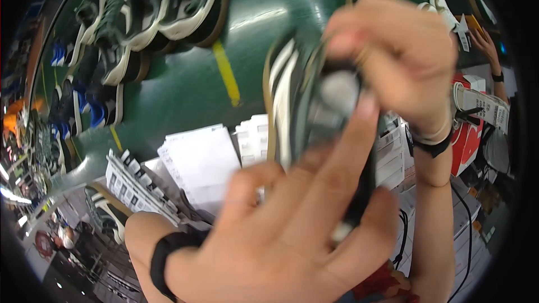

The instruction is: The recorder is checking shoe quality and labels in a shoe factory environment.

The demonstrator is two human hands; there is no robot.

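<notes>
Dark green and white, the sneaker sits at the centre of the frame, raised close to the camera between your two hands. Your right hand, upper right of the frame, is closed over its top end. Your left hand, lower centre, grips it from below, with one finger extended up across a blurred grey round part of the shoe. The shoe should be light; expect a flexible upper and a stiffer, grippy sole. Take hold at the sole edge and heel, not the soft upper. Rows of similar sneakers lie on the green floor at upper left. White paper sheets lie at lower centre-left. A red box stands at the right edge.
</notes>
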